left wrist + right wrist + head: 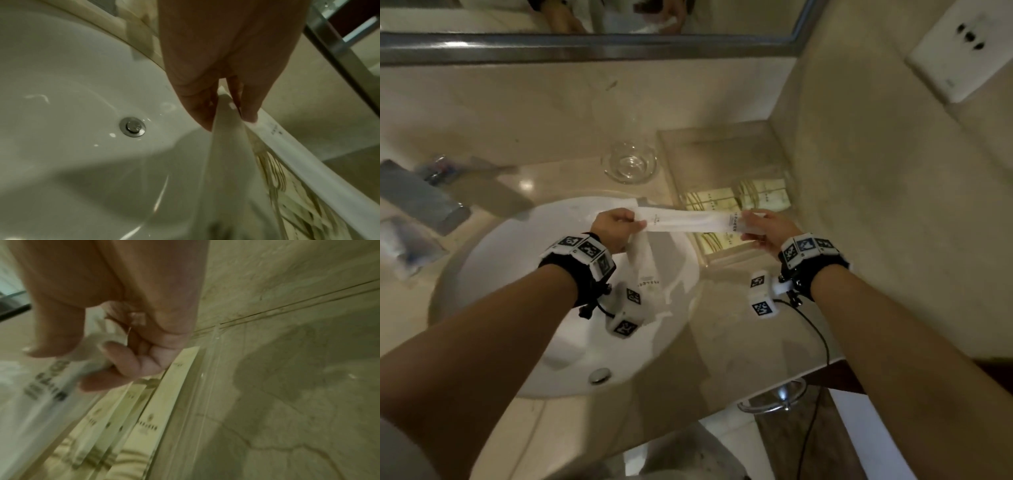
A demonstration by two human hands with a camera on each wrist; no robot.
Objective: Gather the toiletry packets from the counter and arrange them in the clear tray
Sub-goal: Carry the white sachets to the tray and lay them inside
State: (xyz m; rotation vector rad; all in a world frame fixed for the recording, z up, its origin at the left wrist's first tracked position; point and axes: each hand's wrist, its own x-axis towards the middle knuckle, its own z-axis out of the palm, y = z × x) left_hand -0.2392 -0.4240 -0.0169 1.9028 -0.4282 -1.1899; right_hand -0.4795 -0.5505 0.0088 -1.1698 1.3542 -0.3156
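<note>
Over the sink's right rim, a long white packet (688, 222) stretches level between my two hands. My left hand (635, 222) pinches its left end, and a second white packet (643, 263) hangs down from the same pinch. In the left wrist view the left hand (228, 120) nips both, the hanging packet (226, 162) and the stretched one (298, 154). My right hand (748, 226) grips the right end above the clear tray (722, 144). The right wrist view has the right hand (88, 360) curled round the printed packet (47, 394). Several yellow packets (736, 198) (148, 418) lie in the tray.
A clear glass (630, 162) stands left of the tray. The white sink (517, 257) with its drain (132, 127) lies below my left hand, the faucet (421, 195) at far left. Plastic-wrapped items (404, 246) lie on the left counter. The wall with an outlet (962, 44) borders the tray.
</note>
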